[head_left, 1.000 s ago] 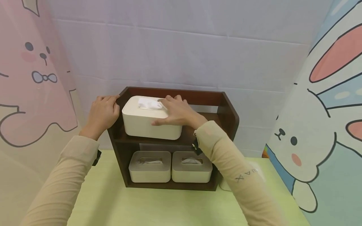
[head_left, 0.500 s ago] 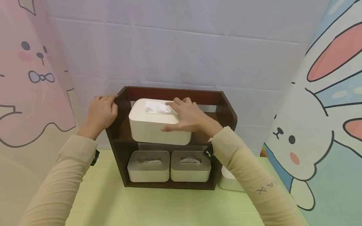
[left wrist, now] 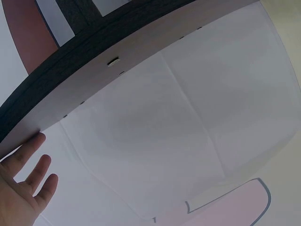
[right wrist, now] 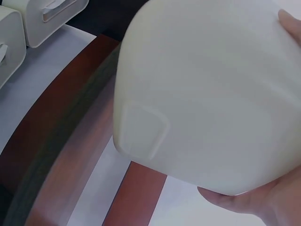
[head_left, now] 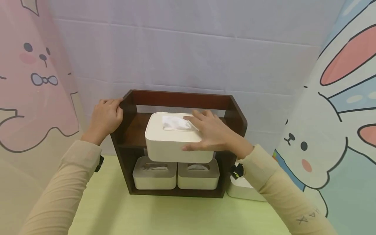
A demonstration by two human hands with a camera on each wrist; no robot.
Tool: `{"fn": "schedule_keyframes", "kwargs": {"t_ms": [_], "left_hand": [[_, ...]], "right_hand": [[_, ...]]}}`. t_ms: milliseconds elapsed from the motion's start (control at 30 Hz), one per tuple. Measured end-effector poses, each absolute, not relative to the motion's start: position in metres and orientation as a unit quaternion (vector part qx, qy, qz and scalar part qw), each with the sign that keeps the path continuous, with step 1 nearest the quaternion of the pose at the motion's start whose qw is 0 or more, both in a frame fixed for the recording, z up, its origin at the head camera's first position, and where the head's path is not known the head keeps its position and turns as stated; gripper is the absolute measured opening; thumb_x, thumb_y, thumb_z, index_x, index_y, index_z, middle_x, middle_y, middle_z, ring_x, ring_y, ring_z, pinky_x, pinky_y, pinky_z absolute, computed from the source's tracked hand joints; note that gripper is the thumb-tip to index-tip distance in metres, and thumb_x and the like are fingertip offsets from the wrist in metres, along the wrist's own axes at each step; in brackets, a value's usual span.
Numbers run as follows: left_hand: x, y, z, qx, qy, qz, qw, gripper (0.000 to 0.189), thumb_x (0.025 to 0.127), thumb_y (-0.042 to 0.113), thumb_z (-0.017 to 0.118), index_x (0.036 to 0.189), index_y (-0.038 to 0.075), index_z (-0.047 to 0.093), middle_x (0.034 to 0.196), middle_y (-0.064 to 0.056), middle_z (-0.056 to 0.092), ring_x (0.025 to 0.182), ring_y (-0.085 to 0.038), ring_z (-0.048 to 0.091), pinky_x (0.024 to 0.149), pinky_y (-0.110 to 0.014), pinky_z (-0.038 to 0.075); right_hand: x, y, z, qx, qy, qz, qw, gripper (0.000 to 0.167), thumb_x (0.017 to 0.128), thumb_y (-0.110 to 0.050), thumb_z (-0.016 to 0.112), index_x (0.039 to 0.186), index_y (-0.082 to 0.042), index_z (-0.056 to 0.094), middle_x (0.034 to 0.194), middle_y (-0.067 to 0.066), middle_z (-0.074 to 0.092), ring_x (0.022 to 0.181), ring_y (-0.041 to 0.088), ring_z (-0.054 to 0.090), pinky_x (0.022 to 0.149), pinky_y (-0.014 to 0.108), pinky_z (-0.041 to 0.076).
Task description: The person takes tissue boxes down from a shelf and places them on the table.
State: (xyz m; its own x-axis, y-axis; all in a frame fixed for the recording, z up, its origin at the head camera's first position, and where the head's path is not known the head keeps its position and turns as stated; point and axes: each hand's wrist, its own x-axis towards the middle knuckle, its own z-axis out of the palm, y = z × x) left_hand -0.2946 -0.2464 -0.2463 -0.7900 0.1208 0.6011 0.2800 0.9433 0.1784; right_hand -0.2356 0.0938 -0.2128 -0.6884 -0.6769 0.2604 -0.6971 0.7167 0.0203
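Note:
My right hand (head_left: 212, 133) holds a cream tissue box (head_left: 167, 148), thumb on its front side and fingers over the top and far edge. White tissue (head_left: 175, 123) shows in the box's top slot. The box is tilted slightly, in front of the upper shelf of a dark brown wooden rack (head_left: 182, 99). In the right wrist view, the underside of the tissue box (right wrist: 202, 99) fills the middle. My left hand (head_left: 106, 117) grips the rack's left side panel near its top; in the left wrist view, fingers (left wrist: 35, 141) lie at the panel's outer face.
Two tissue boxes with grey lids, a left one (head_left: 154, 183) and a right one (head_left: 198, 183), stand on the rack's lower level. Another cream box (head_left: 245, 192) stands on the green table (head_left: 182, 215) right of the rack, partly behind my right arm. Cartoon-printed cloth hangs around.
My right hand has drawn the tissue box from the left of the upper shelf forward, down and to the right, out in front of the rack. My left hand stays on the side panel.

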Motion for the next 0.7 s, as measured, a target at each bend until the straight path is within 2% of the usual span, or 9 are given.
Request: {"fn": "schedule_keyframes", "kwargs": {"t_ms": [133,333,700], "left_hand": [[-0.295,-0.246,-0.247,-0.108,-0.936,-0.130,0.309,0.042,0.090,0.012,0.031,0.123,-0.001,0.054,0.120,-0.025,0.056,0.105,-0.046,0.045,0.086,-0.060,0.036],[-0.295,-0.246,-0.247,-0.108,-0.935,-0.129,0.313,0.041,0.090,0.012,0.032,0.122,-0.001,0.054,0.119,-0.024,0.057,0.105,-0.046,0.045,0.085,-0.060,0.037],[-0.296,-0.247,-0.248,-0.110,-0.934,-0.128,0.316,0.042,0.090,0.013,0.031,0.122,-0.001,0.054,0.119,-0.024,0.057,0.104,-0.046,0.046,0.086,-0.059,0.037]], "right_hand": [[-0.225,0.104,-0.217,0.384,-0.912,0.047,0.135,0.089,0.069,-0.070,0.056,0.138,-0.018,0.039,0.126,0.000,0.043,0.116,0.032,0.041,0.091,0.050,0.038],[-0.209,0.122,-0.227,0.402,-0.902,0.058,0.148,0.087,0.069,-0.067,0.059,0.137,-0.016,0.041,0.123,-0.001,0.043,0.114,0.031,0.042,0.086,0.046,0.040],[-0.184,0.158,-0.252,0.387,-0.909,0.070,0.137,0.088,0.068,-0.067,0.060,0.140,-0.022,0.036,0.138,0.004,0.039,0.119,0.028,0.038,0.088,0.052,0.040]]}}
